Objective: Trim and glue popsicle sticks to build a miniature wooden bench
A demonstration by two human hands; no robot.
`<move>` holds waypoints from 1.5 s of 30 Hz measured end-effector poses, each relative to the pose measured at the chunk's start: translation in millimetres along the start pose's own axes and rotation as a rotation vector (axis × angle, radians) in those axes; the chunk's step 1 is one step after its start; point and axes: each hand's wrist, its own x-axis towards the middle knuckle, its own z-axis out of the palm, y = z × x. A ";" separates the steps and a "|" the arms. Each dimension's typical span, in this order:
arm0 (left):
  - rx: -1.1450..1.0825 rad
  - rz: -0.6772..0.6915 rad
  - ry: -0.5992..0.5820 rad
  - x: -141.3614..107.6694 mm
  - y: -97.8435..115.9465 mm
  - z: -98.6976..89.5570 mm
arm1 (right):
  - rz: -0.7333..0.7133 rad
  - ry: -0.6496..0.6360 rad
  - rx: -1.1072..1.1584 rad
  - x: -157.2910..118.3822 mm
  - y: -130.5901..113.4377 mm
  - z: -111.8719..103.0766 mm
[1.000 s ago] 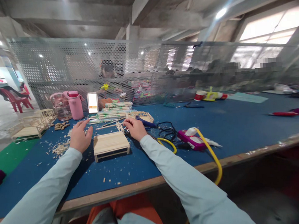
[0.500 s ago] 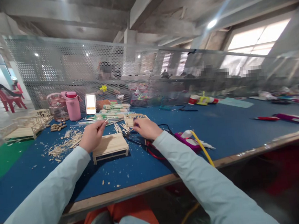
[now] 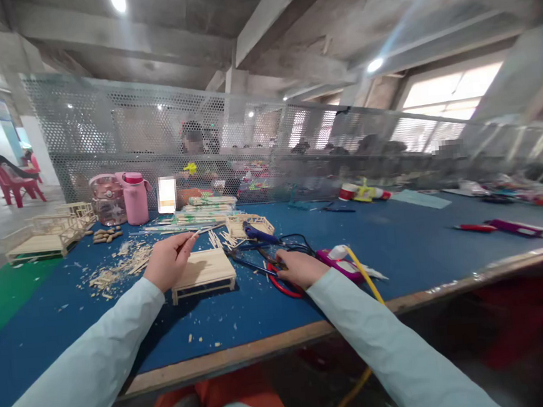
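Over the far left corner of a small wooden stick-built table [image 3: 204, 267], my left hand [image 3: 169, 260] is closed in a pinch on a thin wooden stick [image 3: 197, 232]. My right hand [image 3: 300, 268] is low over the blue tabletop, its fingers curled at a red-handled tool [image 3: 285, 286]; the hand covers part of it, and its exact kind is unclear. Just beyond lies a blue-handled tool [image 3: 259, 233], in front of a small railed stick frame [image 3: 238, 227]. Short loose sticks [image 3: 215, 239] are scattered between the two wooden pieces.
Wood scraps [image 3: 121, 265], peanuts [image 3: 107, 234], a pink bottle [image 3: 135, 198] and bundled sticks [image 3: 206, 208] stand or lie to the left and back. A purple power strip [image 3: 337, 264] with a yellow cord is at right. Finished stick furniture [image 3: 43, 237] sits far left.
My right hand has let go of the blue-handled tool and moved right and nearer to me, onto the red-handled tool. My left hand keeps its pinch on the stick.
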 end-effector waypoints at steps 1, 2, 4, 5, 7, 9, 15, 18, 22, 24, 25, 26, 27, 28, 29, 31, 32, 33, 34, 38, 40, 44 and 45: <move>-0.027 0.003 0.010 -0.3 2.5 -0.1 | -0.015 -0.012 0.011 -1.1 2.3 -0.3; -0.049 0.010 0.020 -0.5 4.7 -0.1 | -0.026 -0.018 0.021 -1.9 3.5 -1.1; -0.079 0.024 0.038 -0.8 7.5 0.1 | -0.032 -0.015 0.036 -3.9 3.4 -5.2; -0.091 0.026 0.045 -0.7 7.9 0.3 | -0.028 -0.012 0.030 -5.6 2.9 -8.9; -0.111 0.019 0.053 -0.3 7.1 0.8 | -0.010 -0.013 -0.023 -11.4 3.2 -20.1; -0.124 0.011 0.054 0.2 5.4 1.1 | 0.001 -0.034 -0.121 -20.6 6.3 -35.1; -0.157 0.004 0.076 0.4 4.8 2.1 | -0.076 -0.021 -0.051 -50.6 13.3 -71.7; -0.193 -0.009 0.058 0.2 6.8 2.9 | -0.277 0.200 0.371 -54.6 -6.1 -61.8; -0.262 -0.012 0.032 -0.5 11.9 1.4 | -0.465 0.333 0.880 -50.1 -55.0 -30.5; -0.289 -0.003 0.029 -1.5 15.9 -0.2 | -0.540 0.380 0.949 -47.5 -77.3 -20.6; -0.301 -0.001 0.033 -2.1 18.1 -1.1 | -0.561 0.396 0.933 -46.5 -85.8 -18.1; -0.315 0.003 0.039 -2.7 20.2 -1.9 | -0.572 0.413 0.899 -45.9 -92.3 -16.9; -0.326 0.009 0.048 -3.4 22.1 -2.7 | -0.572 0.430 0.854 -45.6 -96.9 -16.7; -0.334 0.019 0.057 -4.1 23.8 -3.4 | -0.568 0.453 0.809 -45.4 -99.9 -17.0; -0.337 0.031 0.064 -4.8 25.2 -4.0 | -0.569 0.478 0.768 -45.4 -101.7 -17.3; -0.337 0.059 0.066 -5.8 27.2 -5.0 | -0.593 0.531 0.708 -45.6 -103.4 -17.3; -0.337 0.069 0.064 -6.1 27.8 -5.5 | -0.613 0.555 0.687 -45.5 -103.9 -16.7; -0.338 0.076 0.062 -6.2 28.2 -5.8 | -0.631 0.577 0.671 -45.4 -104.4 -15.7; -0.340 0.082 0.057 -6.2 28.4 -6.1 | -0.644 0.598 0.661 -45.0 -104.9 -14.5; -0.339 0.101 0.031 -6.0 27.9 -6.9 | -0.662 0.637 0.656 -43.0 -106.6 -9.6; -0.332 0.112 0.021 -6.3 27.2 -7.4 | -0.678 0.626 0.668 -42.7 -106.6 -8.7; -0.321 0.131 -0.014 -7.5 25.9 -8.4 | -0.737 0.583 0.704 -45.1 -105.5 -10.9; -0.324 0.136 -0.022 -7.8 25.8 -8.7 | -0.749 0.570 0.716 -45.9 -105.2 -11.8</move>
